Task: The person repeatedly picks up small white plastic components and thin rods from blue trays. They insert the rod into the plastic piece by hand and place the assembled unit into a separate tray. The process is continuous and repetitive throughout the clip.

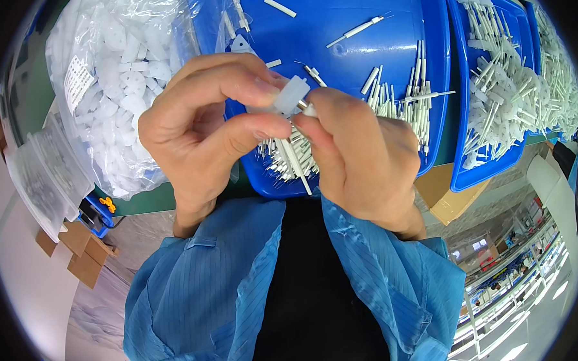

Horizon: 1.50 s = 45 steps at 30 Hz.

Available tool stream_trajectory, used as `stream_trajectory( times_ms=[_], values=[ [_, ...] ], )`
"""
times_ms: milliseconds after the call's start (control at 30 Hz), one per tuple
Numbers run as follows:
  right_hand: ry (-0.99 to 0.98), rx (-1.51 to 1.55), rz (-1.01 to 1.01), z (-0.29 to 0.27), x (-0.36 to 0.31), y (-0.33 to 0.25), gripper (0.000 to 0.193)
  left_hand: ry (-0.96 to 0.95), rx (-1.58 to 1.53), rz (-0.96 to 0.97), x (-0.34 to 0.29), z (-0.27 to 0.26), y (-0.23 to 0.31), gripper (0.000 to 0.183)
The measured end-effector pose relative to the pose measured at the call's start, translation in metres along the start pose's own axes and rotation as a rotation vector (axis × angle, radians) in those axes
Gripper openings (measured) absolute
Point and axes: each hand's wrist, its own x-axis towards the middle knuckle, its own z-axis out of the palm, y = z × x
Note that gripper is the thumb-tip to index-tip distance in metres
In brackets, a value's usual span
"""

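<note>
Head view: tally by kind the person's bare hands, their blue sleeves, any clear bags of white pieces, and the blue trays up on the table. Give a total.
Left hand and right hand: 2
Blue sleeves: 2
Clear bag: 1
Blue trays: 3, the farthest right partly visible
Total: 8

left hand: fingers curved, pinching | right hand: fingers curled, pinching | hands close together

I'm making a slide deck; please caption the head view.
Left hand pinching a translucent block, right hand gripping a small white part, above a blue tray holding white rods.
</note>
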Motion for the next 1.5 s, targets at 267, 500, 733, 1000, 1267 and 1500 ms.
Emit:
stream_trajectory(
  times_ms=[267, 500, 733, 1000, 1267, 1500],
  values=[
    [-0.051, -0.005, -0.082, 0.0, 0.0, 0.0, 0.019, -0.122, 0.09, 0.187, 0.004, -0.011, 0.002, 0.046],
    [0.027, 0.049, -0.213, 0.002, 0.002, 0.028, 0.022, -0.122, 0.295, 0.232, 0.014, -0.007, 0.011, 0.055],
    [0.214, -0.023, -0.042, 0.008, -0.008, 0.016, 0.024, -0.032, 0.188, 0.15, 0.006, 0.004, 0.004, 0.04],
    [-0.045, 0.624, 0.437, -0.006, 0.001, 0.0, 0.019, -0.164, 0.437, 0.635, 0.014, 0.001, -0.005, 0.031],
    [0.036, 0.895, 0.489, 0.0, 0.0, 0.008, 0.025, -0.065, 0.423, 0.581, 0.011, 0.012, -0.005, 0.032],
    [0.021, 0.412, 0.353, -0.006, -0.008, 0.007, 0.019, -0.211, 0.431, 0.555, 0.014, 0.007, -0.003, 0.022]
  ],
)
